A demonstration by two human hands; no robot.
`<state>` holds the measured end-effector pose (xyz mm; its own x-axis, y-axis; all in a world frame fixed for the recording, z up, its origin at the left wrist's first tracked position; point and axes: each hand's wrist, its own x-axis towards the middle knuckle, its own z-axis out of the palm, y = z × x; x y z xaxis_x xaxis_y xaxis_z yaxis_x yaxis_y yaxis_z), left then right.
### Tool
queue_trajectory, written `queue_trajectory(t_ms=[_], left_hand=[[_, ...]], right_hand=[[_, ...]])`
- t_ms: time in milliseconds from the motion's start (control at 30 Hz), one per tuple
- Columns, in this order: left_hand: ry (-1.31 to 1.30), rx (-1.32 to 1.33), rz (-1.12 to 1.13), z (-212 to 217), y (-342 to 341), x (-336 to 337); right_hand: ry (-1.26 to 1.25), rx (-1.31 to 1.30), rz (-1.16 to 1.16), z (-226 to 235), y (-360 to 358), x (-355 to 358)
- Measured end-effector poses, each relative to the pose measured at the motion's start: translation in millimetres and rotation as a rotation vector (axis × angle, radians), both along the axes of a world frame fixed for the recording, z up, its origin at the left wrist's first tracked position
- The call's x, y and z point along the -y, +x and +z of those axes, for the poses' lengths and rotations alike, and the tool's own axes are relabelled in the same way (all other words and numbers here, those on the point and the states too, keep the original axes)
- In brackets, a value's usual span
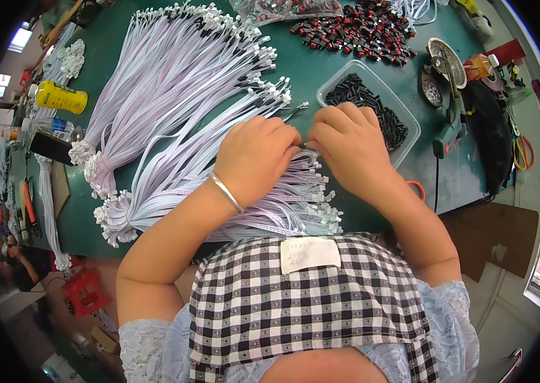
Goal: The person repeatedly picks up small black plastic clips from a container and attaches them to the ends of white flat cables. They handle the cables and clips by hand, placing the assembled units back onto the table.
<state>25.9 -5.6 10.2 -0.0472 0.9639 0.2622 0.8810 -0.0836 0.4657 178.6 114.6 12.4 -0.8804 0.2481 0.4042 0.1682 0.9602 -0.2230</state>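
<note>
My left hand (258, 156), a silver bangle on its wrist, and my right hand (350, 148) are pinched with their fingertips nearly meeting. A small dark end shows between them; the fingers hide most of it. Beneath and beside them spread white flat ribbon cables (200, 137) with small white connectors, tied in bundles at the left. One cable's dark end sticks out just beyond my left fingers. Right behind my right hand stands a clear plastic tub (413, 131) of short black tubes (388, 118).
Black and red small parts (362, 32) lie heaped at the back, beside a bagged lot (286, 9). On the right are a green hot-glue gun (452, 127), a metal dish (447, 57) and orange-handled scissors (524, 153). A yellow bottle (60, 97) and a dark phone-like slab (52, 147) sit left.
</note>
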Motion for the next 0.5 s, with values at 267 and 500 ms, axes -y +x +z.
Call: queue_trajectory(t_ms=[267, 500], left_hand=[[-0.034, -0.271, 0.042, -14.0, -10.1, 3.2], [-0.054, -0.312, 0.079, -22.4, -34.6, 0.9]], right_hand=[[0.171, 0.117, -0.003, -9.0, -12.6, -8.7], [0.139, -0.010, -0.191, 9.5, 2.3, -34.0]])
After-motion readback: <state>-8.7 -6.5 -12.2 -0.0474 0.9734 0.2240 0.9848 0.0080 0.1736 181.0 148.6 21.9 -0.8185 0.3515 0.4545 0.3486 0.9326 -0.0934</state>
